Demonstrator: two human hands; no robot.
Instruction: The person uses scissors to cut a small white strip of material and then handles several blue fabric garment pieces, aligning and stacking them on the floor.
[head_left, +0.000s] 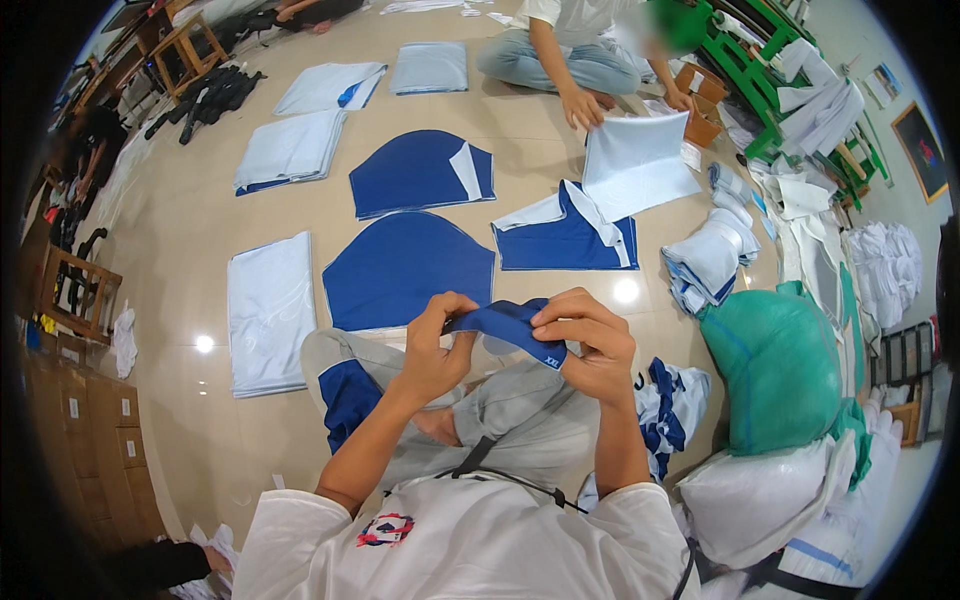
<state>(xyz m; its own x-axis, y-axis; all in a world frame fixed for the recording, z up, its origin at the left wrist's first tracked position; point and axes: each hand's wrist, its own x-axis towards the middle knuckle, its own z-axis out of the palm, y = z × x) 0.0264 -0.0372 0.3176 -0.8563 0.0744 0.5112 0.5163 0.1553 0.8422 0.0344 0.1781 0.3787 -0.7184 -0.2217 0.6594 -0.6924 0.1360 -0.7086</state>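
A narrow dark-blue fabric strip [505,322] is held level over my lap. My left hand [432,355] pinches its left end, and my right hand [590,345] grips its right part, thumb and fingers closed on it. Just beyond lies a dark-blue curved fabric panel [405,270], with a similar panel [405,180] behind it. To the right of those, a blue piece [530,245] has pale edges folded over it. A pale folded stack [268,330] lies on my left. Blue fabric [350,400] also rests by my left leg.
A co-worker [560,55] sits cross-legged opposite, holding a pale cloth [630,160]. More pale stacks [428,68] lie on the tiled floor [185,280]. Green and white sacks [765,370], rolled bundles [705,250] and green machinery [730,60] fill the right. Cardboard boxes [95,445] and wooden stools [80,290] line the left.
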